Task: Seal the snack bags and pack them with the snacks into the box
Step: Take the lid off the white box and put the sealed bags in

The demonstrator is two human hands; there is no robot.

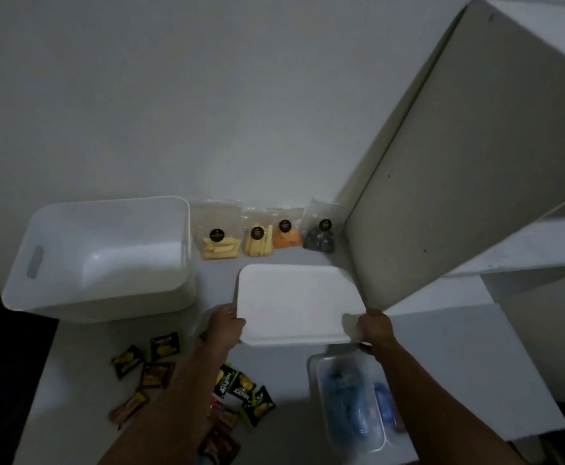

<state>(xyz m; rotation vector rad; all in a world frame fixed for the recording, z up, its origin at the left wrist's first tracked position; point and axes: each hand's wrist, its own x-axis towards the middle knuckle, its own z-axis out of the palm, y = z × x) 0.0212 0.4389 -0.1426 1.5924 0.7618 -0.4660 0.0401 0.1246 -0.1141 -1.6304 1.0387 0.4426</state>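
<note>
Both my hands hold a flat white lid above the table. My left hand grips its near left corner and my right hand its near right corner. A deep white box with a handle slot stands open and empty at the left. Along the wall lean several clear snack bags: two with yellow sticks, one with orange snacks, one with dark snacks. Several small dark snack packets lie scattered on the near table, some under my left forearm.
A clear plastic container holding blue items sits under my right forearm. A tall white cabinet panel rises at the right, close to the lid's far right corner. The table's left edge drops to a dark floor.
</note>
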